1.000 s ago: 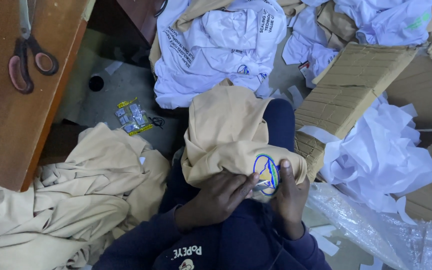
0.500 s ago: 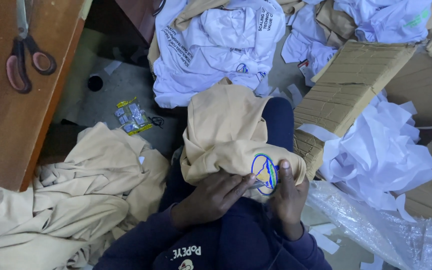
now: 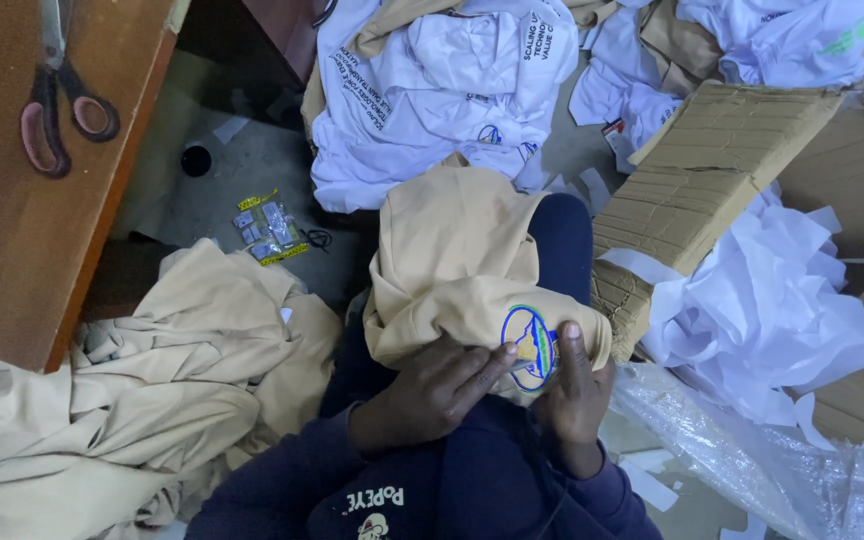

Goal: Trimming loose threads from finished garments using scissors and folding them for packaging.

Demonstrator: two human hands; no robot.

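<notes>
- Head view: left hand (image 3: 430, 392) and right hand (image 3: 574, 392) both pinch the beige shirt (image 3: 462, 270) around its round emblem (image 3: 530, 345).
- Emblem check looks underway; smoothing the fabric seems needed next.

yellow-edged packet (image 3: 268, 228) on floor, brown carton (image 3: 712, 150) right

A shirt (image 3: 457, 265) lies over the person's knee (image 3: 564, 235), its near end held between the left hand (image 3: 430, 392) and the right hand (image 3: 574, 395). To the left, a heap of shirts (image 3: 142, 400) lies on the floor beside a table (image 3: 22, 240) bearing scissors (image 3: 57, 95). Farther off lies another pile of shirts (image 3: 442, 95). To the right stands a cardboard box (image 3: 702, 170), with paper (image 3: 762, 310) just beyond it.
</notes>
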